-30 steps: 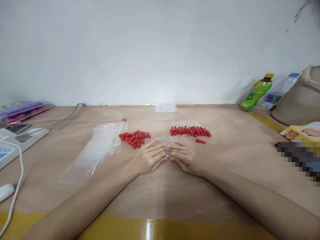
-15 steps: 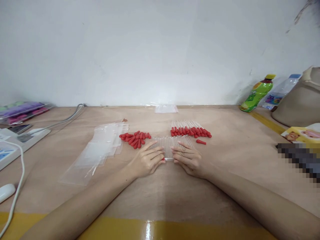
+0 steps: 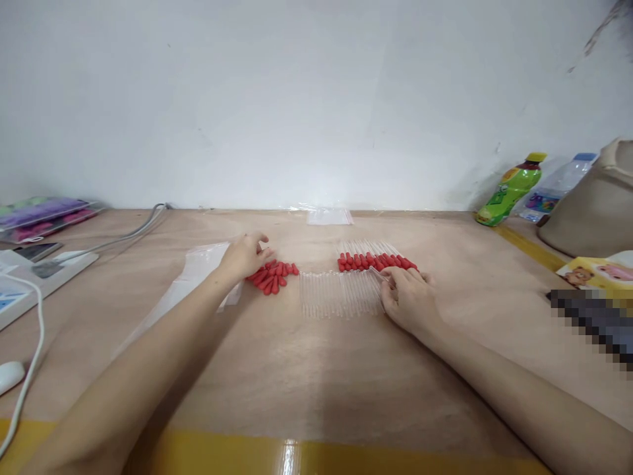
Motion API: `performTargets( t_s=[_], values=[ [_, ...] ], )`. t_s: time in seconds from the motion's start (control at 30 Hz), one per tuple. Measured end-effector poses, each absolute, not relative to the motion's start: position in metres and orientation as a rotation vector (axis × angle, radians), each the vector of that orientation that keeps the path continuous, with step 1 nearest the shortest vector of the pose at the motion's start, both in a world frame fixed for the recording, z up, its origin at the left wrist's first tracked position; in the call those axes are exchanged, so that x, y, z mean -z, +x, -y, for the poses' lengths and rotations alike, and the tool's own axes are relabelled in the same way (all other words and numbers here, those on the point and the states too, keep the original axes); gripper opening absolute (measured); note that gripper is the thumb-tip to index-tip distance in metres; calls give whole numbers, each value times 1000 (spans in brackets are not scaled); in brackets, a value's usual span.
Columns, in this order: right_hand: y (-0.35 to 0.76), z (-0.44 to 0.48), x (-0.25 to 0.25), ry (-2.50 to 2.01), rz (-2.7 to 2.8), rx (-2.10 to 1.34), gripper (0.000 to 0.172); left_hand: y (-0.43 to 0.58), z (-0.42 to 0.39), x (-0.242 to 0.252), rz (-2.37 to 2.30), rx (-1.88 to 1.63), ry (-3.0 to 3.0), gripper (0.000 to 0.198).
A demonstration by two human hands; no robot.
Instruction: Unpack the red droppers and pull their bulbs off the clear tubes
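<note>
A row of clear dropper tubes (image 3: 336, 295) lies side by side in the middle of the table. At the row's right end, my right hand (image 3: 409, 297) is closed, thumb and fingertips pinching one clear tube. Just beyond it, droppers with red rubber bulbs (image 3: 368, 262) are lined up, their clear tubes pointing toward the wall. My left hand (image 3: 244, 256) hovers at the far left edge of a pile of loose red rubber bulbs (image 3: 271, 276), its fingers bent and apart, holding nothing that I can see. Beneath my left forearm, clear plastic bags (image 3: 200, 264) are partly hidden.
Along the left side are a white power strip (image 3: 74, 262) with cables, a phone (image 3: 39, 251) and packed colourful bags (image 3: 47, 214). A green bottle (image 3: 512, 191), a clear bottle (image 3: 558, 188), a beige bag (image 3: 588, 204) and a yellow tissue pack (image 3: 593, 274) stand at right.
Both hands have left the sides of the tube row. My left hand moved up and left to the loose bulbs; my right moved right and now pinches a tube, covering the stray bulb there.
</note>
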State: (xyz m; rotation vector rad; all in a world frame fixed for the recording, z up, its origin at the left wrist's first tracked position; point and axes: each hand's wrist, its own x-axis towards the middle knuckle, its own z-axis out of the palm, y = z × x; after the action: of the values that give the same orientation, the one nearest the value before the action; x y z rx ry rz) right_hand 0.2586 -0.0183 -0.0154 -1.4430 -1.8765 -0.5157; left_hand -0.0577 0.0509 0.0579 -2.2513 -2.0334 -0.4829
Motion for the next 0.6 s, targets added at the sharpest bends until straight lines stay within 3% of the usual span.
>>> performTargets(
  t_s=[0.1, 0.27, 0.47, 0.6],
  values=[
    [258, 19, 16, -1488, 1889, 550, 15, -66, -74, -58, 2183, 200, -2228, 40],
    [255, 22, 15, -1482, 1921, 516, 15, -75, -95, -46, 2143, -4, -2327, 31],
    [253, 25, 12, -1463, 1915, 482, 17, -69, -89, -58, 2086, 59, -2318, 39],
    [254, 23, 14, -1471, 1902, 430, 19, -31, -70, -64, 1944, 249, -2374, 31]
  ],
)
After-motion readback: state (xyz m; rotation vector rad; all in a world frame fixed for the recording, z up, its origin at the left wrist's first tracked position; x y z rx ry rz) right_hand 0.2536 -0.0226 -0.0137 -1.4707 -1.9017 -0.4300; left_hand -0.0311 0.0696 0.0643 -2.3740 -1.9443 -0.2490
